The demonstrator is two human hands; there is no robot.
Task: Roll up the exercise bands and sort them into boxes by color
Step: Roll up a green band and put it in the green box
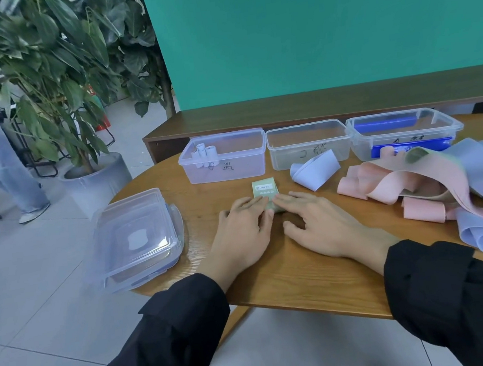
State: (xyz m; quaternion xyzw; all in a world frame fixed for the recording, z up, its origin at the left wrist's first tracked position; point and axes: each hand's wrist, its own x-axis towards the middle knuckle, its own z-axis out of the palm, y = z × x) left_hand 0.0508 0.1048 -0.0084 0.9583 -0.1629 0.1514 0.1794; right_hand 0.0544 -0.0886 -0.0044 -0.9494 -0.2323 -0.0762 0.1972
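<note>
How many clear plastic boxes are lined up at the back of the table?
3, in a row. The left box holds small pale rolls, the middle box looks empty, and the right box has something blue inside. Separate lids sit stacked at the table's left edge.

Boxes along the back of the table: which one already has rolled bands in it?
The left box: two or three pale rolls stand in its back-left corner. The middle box looks empty, and the right box shows only blue parts.

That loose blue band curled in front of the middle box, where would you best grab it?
Probably at the raised, open loop end of the blue band, pinched from above: it stands off the table there, giving fingers an edge, whereas its flat parts lie flush.
</note>
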